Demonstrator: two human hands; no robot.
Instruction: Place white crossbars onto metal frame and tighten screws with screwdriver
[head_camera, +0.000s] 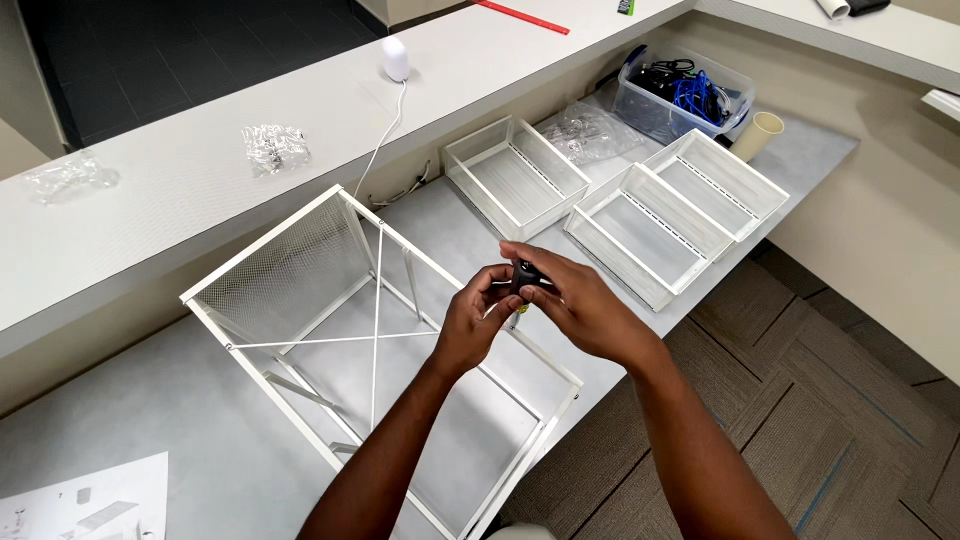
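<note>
Both of my hands meet over the right part of a white metal mesh frame (300, 270) that lies on its side on the grey table (170, 400). My right hand (575, 300) grips a small black tool (525, 274) by its handle. My left hand (475, 320) pinches the same tool from below, fingers curled around its lower end. A thin metal tip seems to point down toward the frame's upper rail; I cannot tell whether it touches.
Three white mesh drawers (515, 175) (645, 235) (715, 180) lie further back on the table. A clear bin of cables (685, 95), a beige cup (758, 135) and plastic bags (275, 145) sit beyond. An instruction sheet (90, 505) lies at lower left. Carpet floor is right.
</note>
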